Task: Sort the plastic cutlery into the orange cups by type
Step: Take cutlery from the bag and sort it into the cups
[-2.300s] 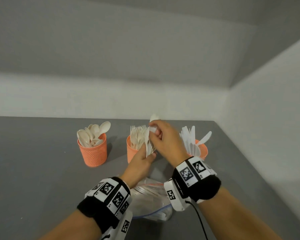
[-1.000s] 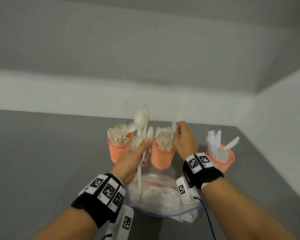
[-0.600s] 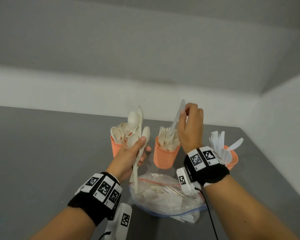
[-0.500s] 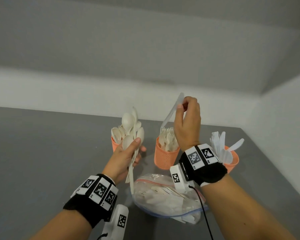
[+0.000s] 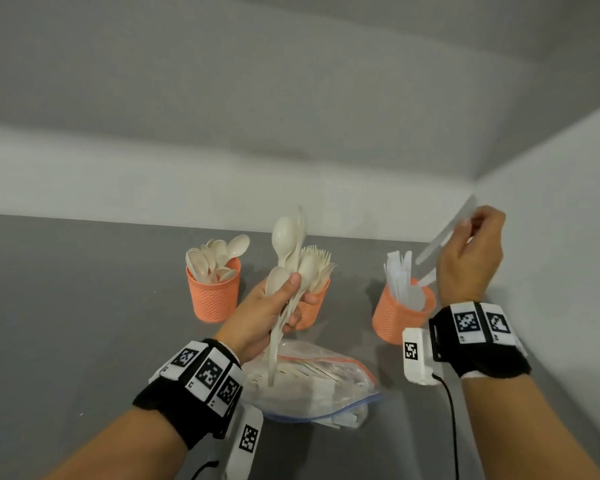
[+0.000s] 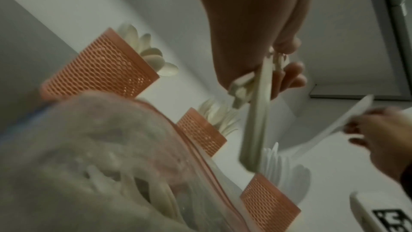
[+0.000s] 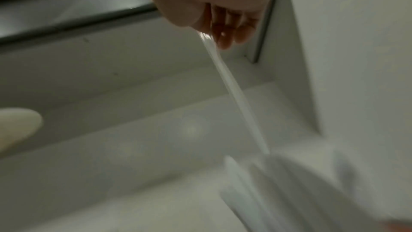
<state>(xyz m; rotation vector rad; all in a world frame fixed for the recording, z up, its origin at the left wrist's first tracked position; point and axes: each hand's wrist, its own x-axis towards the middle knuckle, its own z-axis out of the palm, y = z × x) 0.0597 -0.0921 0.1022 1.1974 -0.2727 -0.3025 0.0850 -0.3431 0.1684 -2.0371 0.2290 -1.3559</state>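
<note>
Knife (image 5: 445,232) now above right cup (image 5: 400,315)

The middle orange mesh cup (image 5: 309,306) is largely hidden behind the left hand (image 5: 264,313). In the right wrist view, white plastic cutlery (image 7: 289,191) blurs beyond telling type.

Three cups stand in a row on the tabletop (image 5: 66,323): spoon cup (image 5: 213,296) left, fork cup (image 5: 310,308) middle, knife cup (image 5: 394,315) right; bag (image 5: 323,386) nearer.
</note>
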